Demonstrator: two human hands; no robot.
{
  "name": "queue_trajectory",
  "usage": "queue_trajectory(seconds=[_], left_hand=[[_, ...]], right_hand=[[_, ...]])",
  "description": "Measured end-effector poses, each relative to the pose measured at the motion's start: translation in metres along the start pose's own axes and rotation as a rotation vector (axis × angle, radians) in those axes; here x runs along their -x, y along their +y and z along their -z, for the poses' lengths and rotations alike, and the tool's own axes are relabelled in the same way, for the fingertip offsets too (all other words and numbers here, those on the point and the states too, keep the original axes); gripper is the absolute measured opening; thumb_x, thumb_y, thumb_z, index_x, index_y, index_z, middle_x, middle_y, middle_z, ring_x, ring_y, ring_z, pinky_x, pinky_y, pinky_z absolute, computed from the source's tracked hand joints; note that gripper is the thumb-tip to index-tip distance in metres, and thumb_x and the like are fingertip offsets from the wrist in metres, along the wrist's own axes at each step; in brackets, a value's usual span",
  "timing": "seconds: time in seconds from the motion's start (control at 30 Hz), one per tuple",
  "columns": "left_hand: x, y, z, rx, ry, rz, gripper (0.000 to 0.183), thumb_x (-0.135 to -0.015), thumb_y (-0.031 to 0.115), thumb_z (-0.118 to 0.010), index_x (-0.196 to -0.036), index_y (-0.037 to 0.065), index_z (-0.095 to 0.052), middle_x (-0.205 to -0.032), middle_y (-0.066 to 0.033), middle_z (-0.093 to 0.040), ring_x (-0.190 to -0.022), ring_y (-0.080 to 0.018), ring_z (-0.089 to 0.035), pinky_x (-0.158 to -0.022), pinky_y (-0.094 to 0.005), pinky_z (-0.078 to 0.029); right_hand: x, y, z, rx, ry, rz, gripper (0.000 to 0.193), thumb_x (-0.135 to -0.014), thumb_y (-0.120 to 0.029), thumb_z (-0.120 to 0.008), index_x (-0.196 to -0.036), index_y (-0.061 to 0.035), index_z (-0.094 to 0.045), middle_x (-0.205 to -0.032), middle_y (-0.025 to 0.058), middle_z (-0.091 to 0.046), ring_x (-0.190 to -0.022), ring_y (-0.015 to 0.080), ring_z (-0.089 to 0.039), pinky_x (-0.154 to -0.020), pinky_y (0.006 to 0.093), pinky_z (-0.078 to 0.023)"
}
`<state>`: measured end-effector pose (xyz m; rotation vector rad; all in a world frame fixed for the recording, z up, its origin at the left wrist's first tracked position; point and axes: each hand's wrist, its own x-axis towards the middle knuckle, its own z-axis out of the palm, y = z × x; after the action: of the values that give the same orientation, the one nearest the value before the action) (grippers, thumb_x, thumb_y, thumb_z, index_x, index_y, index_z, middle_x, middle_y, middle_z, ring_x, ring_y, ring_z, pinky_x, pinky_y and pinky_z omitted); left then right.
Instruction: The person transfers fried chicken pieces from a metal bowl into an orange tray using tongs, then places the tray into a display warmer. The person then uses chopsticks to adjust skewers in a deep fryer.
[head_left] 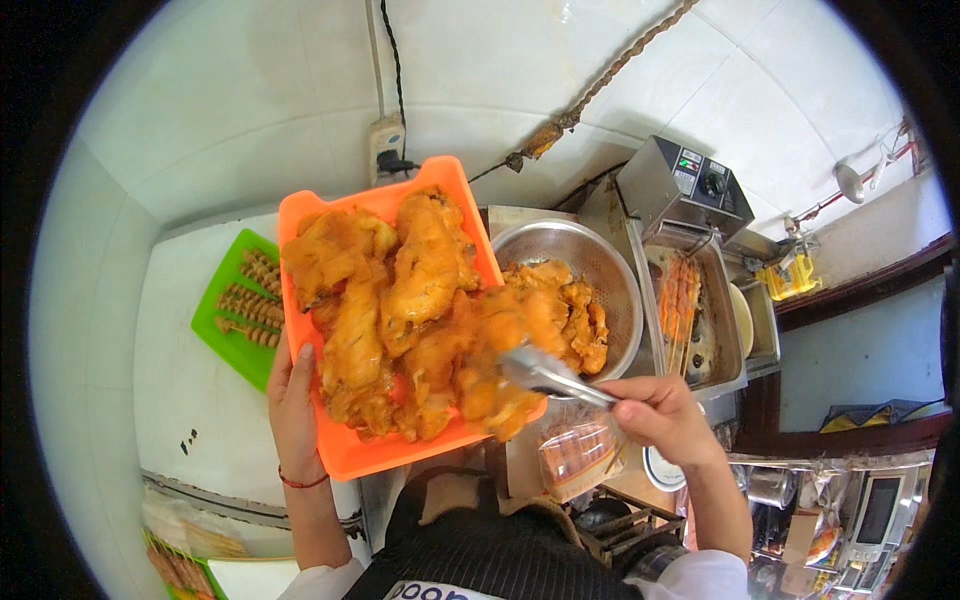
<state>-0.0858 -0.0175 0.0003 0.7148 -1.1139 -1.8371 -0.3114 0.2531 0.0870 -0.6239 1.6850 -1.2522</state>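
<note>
An orange plastic tray (345, 458) heaped with golden-brown chicken pieces (355, 370) is held up by my left hand (293, 400), which grips its left edge; the tray tilts a little to the right. My right hand (655, 415) is closed round metal tongs (560, 380). The tips of the tongs, blurred by motion, touch chicken at the tray's right edge. Just beyond that edge sits a perforated steel bowl (625, 300) with more chicken pieces (580, 325) in it. Whether the tongs pinch a piece is unclear.
Right of the bowl stands a fryer (690, 185) with skewers (680, 300) in its basin. A green tray (225, 285) of spiral skewers lies on the white surface at left. A bag of sausages (578, 455) sits below the bowl. A socket (387, 145) with cables is on the wall.
</note>
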Motion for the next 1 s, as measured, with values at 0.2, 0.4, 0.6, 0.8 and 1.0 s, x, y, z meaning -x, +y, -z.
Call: queue_trajectory(seconds=[0.2, 0.4, 0.6, 0.8, 1.0], left_hand=[[0.005, -0.006, 0.000, 0.035, -0.039, 0.015, 0.040, -0.095, 0.012, -0.049, -0.133, -0.002, -0.043, -0.127, -0.0070, -0.052, -0.112, -0.0133, -0.050, -0.094, -0.0268, -0.041], [0.013, -0.004, 0.004, 0.026, 0.014, 0.032, 0.041, -0.096, 0.013, -0.048, -0.133, -0.003, -0.042, -0.128, -0.0076, -0.051, -0.112, -0.0138, -0.050, -0.094, -0.0273, -0.041], [0.020, 0.001, 0.015, 0.032, 0.054, 0.038, 0.040, -0.096, 0.014, -0.048, -0.131, -0.003, -0.043, -0.126, -0.0085, -0.053, -0.110, -0.0147, -0.052, -0.092, -0.0273, -0.043], [0.024, 0.005, 0.029, 0.067, 0.092, 0.041, 0.040, -0.096, 0.016, -0.048, -0.131, -0.003, -0.043, -0.125, -0.0087, -0.053, -0.106, -0.0150, -0.054, -0.089, -0.0281, -0.045], [0.029, 0.013, 0.036, 0.042, 0.069, -0.002, 0.042, -0.096, 0.019, -0.047, -0.133, -0.002, -0.041, -0.127, -0.0088, -0.051, -0.111, -0.0154, -0.051, -0.092, -0.0287, -0.043]], right_hand=[[-0.002, -0.004, -0.032, 0.136, -0.030, 0.025, 0.036, -0.086, -0.017, -0.067, -0.114, 0.0040, -0.061, -0.090, 0.0026, -0.065, -0.077, 0.0047, -0.053, -0.067, 0.0205, -0.045], [0.011, -0.014, -0.017, 0.297, 0.024, -0.084, 0.034, -0.086, -0.019, -0.066, -0.110, 0.0055, -0.061, -0.085, 0.0019, -0.065, -0.076, 0.0048, -0.052, -0.067, 0.0214, -0.045], [0.042, -0.042, 0.018, 0.368, 0.121, -0.071, 0.043, -0.086, -0.034, -0.065, -0.104, 0.0040, -0.065, -0.069, -0.0013, -0.059, -0.062, 0.0036, -0.049, -0.052, 0.0195, -0.039], [0.009, 0.002, 0.061, 0.044, 0.251, -0.324, 0.050, -0.087, -0.048, -0.058, -0.097, 0.0005, -0.064, -0.051, -0.0092, -0.030, -0.040, 0.0023, -0.026, -0.037, 0.0206, -0.017], [-0.059, 0.065, 0.045, -0.555, 0.173, -0.591, 0.055, -0.088, -0.051, -0.055, -0.100, 0.0026, -0.057, -0.051, -0.0095, -0.025, -0.039, 0.0021, -0.021, -0.035, 0.0185, -0.015]])
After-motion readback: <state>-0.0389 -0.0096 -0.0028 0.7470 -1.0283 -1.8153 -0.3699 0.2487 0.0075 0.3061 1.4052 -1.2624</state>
